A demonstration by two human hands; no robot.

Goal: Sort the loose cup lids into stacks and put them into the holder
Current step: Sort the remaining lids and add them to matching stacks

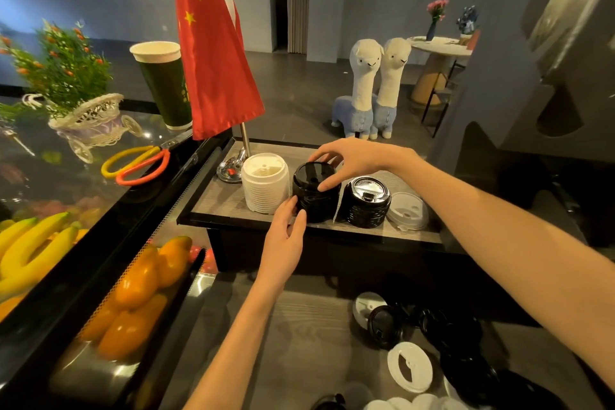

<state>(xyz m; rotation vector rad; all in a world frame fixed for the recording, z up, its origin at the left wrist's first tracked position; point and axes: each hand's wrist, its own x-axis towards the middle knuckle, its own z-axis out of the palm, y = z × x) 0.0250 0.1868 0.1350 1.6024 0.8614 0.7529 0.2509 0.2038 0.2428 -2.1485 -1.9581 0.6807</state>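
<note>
On the raised wooden holder shelf stand a white lid stack, a black lid stack in the middle and a second black lid stack to its right. A single white lid lies flat at the shelf's right end. My right hand grips the top of the middle black stack from above. My left hand holds that stack's lower left side. Loose black lids and white lids lie scattered on the lower counter at the bottom right.
A red flag on a metal stand rises at the shelf's back left. Scissors, a green paper cup and a plant basket sit on the glass case at left, with bananas and orange fruit below.
</note>
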